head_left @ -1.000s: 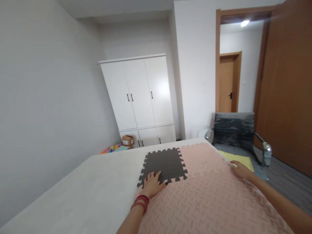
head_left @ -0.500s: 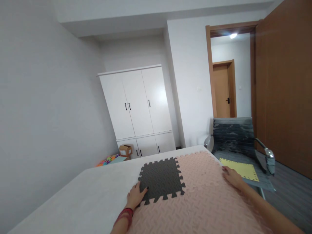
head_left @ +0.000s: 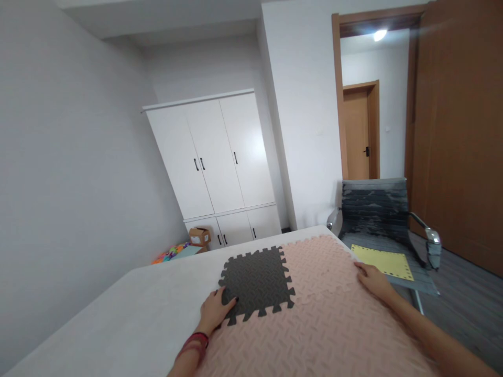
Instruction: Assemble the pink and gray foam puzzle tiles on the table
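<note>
A dark grey foam puzzle tile (head_left: 256, 283) is interlocked with pink foam tiles (head_left: 322, 319) spread over a white table (head_left: 129, 314). My left hand (head_left: 215, 310) grips the grey tile's near-left corner, thumb on top. My right hand (head_left: 373, 280) lies flat on the right edge of the pink tiles, fingers together. A red band sits on my left wrist.
A grey office chair (head_left: 377, 209) stands right of the table with a yellow foam tile (head_left: 383, 261) on its seat. A white wardrobe (head_left: 216, 162) stands at the back, a cardboard box (head_left: 198, 236) and coloured tiles (head_left: 168, 255) on the floor beside it. An open doorway (head_left: 357, 131) is behind.
My left hand slid from the top of the grey tile's near edge to its left corner and took hold of it. My right hand stayed at the mat's right edge.
</note>
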A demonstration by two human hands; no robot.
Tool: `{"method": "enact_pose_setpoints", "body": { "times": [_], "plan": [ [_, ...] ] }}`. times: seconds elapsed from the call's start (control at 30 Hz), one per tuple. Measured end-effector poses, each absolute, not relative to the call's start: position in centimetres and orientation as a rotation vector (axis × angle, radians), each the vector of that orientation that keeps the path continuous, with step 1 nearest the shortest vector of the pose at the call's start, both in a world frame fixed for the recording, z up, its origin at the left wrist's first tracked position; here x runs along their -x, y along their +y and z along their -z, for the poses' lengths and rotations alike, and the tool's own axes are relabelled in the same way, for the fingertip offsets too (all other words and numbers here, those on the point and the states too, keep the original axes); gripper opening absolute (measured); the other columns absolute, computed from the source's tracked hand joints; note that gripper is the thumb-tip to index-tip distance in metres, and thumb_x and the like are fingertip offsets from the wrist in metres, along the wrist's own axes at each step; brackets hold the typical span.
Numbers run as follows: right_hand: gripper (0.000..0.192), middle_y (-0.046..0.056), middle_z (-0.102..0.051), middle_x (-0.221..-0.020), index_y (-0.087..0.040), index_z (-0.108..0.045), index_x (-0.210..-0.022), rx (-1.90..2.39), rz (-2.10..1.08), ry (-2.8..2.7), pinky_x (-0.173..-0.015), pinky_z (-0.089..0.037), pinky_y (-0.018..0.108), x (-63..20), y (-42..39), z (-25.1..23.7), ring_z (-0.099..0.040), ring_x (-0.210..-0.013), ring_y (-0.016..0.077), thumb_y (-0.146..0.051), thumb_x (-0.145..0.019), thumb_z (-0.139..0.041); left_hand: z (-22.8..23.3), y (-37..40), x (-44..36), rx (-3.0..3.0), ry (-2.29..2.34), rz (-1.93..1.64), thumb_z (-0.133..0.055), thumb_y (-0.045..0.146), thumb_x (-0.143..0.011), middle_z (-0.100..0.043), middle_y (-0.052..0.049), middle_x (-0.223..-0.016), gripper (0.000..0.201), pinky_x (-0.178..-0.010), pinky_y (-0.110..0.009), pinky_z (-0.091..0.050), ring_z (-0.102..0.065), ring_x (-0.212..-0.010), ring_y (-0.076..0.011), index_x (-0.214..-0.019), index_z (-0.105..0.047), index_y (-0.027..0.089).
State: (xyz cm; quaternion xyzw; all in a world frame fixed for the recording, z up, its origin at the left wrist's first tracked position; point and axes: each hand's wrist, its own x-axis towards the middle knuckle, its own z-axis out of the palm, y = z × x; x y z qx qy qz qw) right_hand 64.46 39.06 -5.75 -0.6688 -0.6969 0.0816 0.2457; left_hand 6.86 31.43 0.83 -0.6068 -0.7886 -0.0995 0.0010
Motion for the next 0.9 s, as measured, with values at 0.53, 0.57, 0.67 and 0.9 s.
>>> {"method": "enact_pose_setpoints", "body": {
  "times": [0.53, 0.57, 0.67, 0.9],
  "plan": [
    [0.049, 0.012, -0.056, -0.124, -0.011, -0.053, -0.122, 1.800, -0.046, -1.912, -0.104, -0.031, 0.034, -62.7, 37.4, 3.6, -0.048, -0.118, 0.0216, -0.027, -0.078, -0.039, -0.9, 42.9, -28.1, 2.453, -1.873, 0.219, -0.045, 0.040, -0.088, -0.046, -0.010, -0.135, 0.042, -0.102, -0.051, -0.035, -0.043, -0.123, -0.0242, -0.124, -0.047, 0.018],
    [0.049, 0.012, -0.056, -0.124, -0.010, -0.053, -0.122, 1.790, -0.045, -1.912, -0.105, -0.031, 0.034, -62.7, 37.5, 3.7, -0.048, -0.118, 0.0217, -0.027, -0.078, -0.039, -0.8, 43.1, -28.2, 2.434, -1.879, 0.228, -0.046, 0.039, -0.087, -0.049, -0.009, -0.131, 0.040, -0.100, -0.051, -0.038, -0.046, -0.120, -0.0235, -0.121, -0.049, 0.018],
    [0.050, 0.014, -0.056, -0.125, -0.008, -0.052, -0.123, 1.775, -0.045, -1.921, -0.105, -0.031, 0.034, -62.7, 37.6, 3.9, -0.048, -0.118, 0.0223, -0.027, -0.079, -0.038, -0.9, 43.6, -28.0, 2.427, -1.889, 0.201, -0.049, 0.038, -0.086, -0.059, -0.007, -0.113, 0.032, -0.090, -0.044, -0.047, -0.056, -0.104, -0.0196, -0.108, -0.056, 0.016],
    [0.050, 0.013, -0.055, -0.127, -0.008, -0.052, -0.123, 1.792, -0.081, -1.926, -0.106, -0.031, 0.036, -62.7, 37.6, 3.7, -0.047, -0.120, 0.0234, -0.028, -0.079, -0.038, -1.8, 44.9, -27.4, 2.448, -1.865, 0.209, -0.052, 0.036, -0.085, -0.059, -0.007, -0.112, 0.029, -0.087, -0.042, -0.048, -0.057, -0.099, -0.0182, -0.105, -0.057, 0.016]
  ]
}}
